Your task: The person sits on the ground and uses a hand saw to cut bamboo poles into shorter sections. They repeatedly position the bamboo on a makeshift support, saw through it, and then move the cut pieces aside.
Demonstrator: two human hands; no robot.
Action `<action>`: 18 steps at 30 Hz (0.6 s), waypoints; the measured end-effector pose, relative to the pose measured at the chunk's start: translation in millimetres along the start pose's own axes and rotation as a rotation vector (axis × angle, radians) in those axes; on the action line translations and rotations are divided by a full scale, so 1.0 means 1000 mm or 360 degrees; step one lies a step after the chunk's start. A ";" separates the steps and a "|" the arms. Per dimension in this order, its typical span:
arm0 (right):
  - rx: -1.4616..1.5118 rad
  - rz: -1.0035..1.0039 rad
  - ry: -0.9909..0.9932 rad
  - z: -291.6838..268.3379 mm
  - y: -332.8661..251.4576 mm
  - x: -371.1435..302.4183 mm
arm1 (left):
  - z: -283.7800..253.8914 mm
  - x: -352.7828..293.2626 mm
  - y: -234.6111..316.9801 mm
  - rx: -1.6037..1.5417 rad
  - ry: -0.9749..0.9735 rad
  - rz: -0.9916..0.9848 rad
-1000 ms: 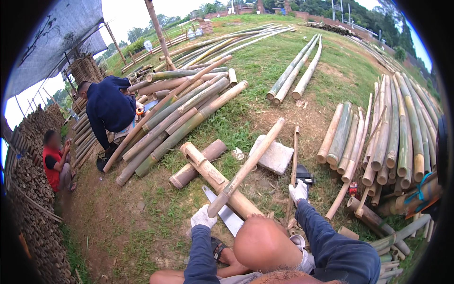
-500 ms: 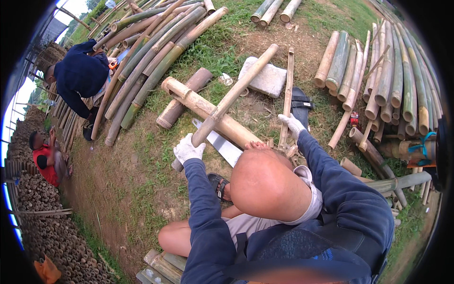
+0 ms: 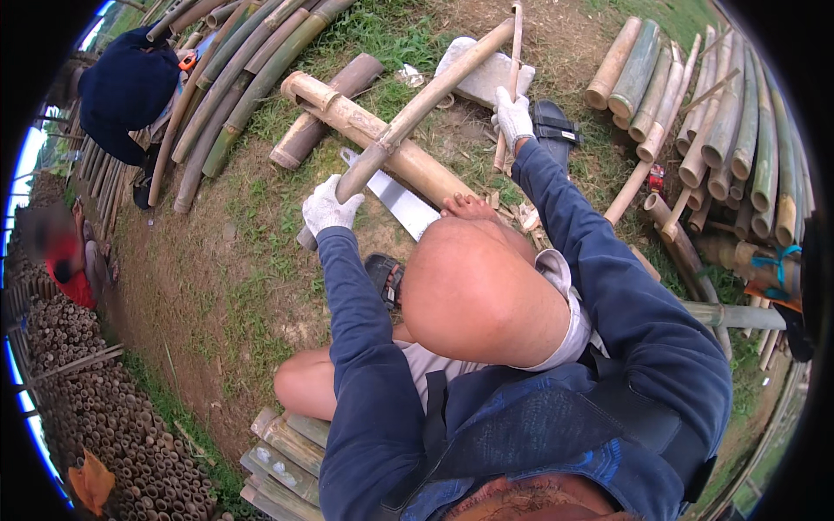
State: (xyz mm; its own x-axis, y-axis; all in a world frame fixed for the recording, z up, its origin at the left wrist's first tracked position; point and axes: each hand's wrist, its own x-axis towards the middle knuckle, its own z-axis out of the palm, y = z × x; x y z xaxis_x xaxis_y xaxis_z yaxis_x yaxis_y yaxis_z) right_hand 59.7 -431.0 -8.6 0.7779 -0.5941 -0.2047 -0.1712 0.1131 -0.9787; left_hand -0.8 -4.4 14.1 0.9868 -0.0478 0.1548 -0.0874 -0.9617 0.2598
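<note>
My left hand [image 3: 332, 205], in a white knit glove, is closed around the near end of a bamboo pole [image 3: 439, 91]. This pole slants away to the far right, crossing over a thicker yellowish bamboo [image 3: 417, 169] on the ground. My bare foot [image 3: 469, 208] rests at the near end of that thick bamboo. My gloved right hand [image 3: 514, 119] grips a narrow split bamboo strip [image 3: 516, 54], whose upper part stands beside the pole's far end. Below the crossing, a hand saw [image 3: 401, 201] lies on the ground, its blade partly behind my knee.
A pale stone block [image 3: 473, 76] sits beyond the pole, and a black sandal [image 3: 556, 135] lies right of my right hand. Bamboo stacks stand at right [image 3: 725, 113] and far left [image 3: 252, 78]. Two people, one in dark blue [image 3: 126, 95], one in red [image 3: 69, 269], are at left.
My right hand has moved up and left with the strip, bringing it next to the pole's far end. The left hand still holds the pole. The view has shifted slightly.
</note>
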 end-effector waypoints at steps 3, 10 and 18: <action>-0.0100 -0.0147 0.0116 0.037 0.015 0.017 | 0.001 -0.003 -0.002 0.0036 0.0008 0.0040; -0.0056 0.0012 0.0164 0.096 0.047 0.037 | -0.002 0.000 -0.002 -0.0043 -0.0124 -0.0095; 0.0141 -0.0026 0.0268 0.113 0.039 0.048 | 0.005 0.005 -0.006 -0.0011 -0.0090 -0.0030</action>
State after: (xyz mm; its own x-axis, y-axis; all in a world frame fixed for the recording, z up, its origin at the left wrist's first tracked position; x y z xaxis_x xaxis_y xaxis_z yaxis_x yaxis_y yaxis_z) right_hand 158.4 -365.4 -57.7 0.6666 -0.7205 -0.1911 -0.0999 0.1677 -0.9808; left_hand 5.2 -0.4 9.0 0.9944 -0.0452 0.0960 -0.0696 -0.9608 0.2685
